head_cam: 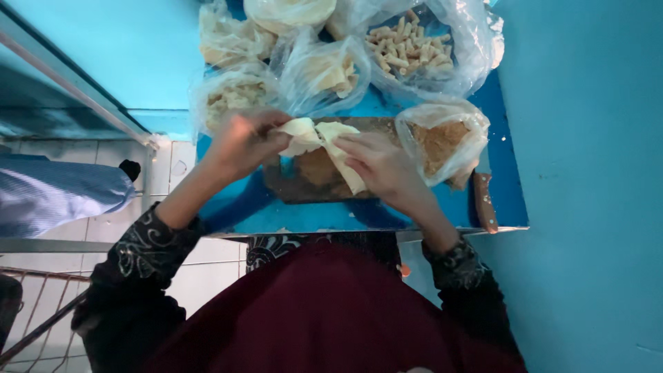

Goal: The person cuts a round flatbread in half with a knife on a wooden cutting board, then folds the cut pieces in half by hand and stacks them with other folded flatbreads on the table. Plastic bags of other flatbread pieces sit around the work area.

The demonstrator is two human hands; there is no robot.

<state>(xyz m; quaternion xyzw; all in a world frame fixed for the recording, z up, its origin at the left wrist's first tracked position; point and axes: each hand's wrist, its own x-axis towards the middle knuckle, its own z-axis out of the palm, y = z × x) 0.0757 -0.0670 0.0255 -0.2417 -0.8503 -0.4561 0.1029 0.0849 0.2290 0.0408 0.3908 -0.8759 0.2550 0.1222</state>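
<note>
Left hand (242,141) and right hand (376,162) pinch the pale wrapper (321,138) over the wooden board (304,183) mid-table; fold gently and evenly to avoid tearing.

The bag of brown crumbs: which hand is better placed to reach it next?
Probably the right hand: it lies right beside the bag of brown crumbs, while the left hand is at the far end of the pale wrapper both hold.

A pale dough sheet (324,141) is pinched between left hand (242,141) and right hand (380,166) fingers; a wooden board (304,186) is seen beneath the fingertips.
</note>
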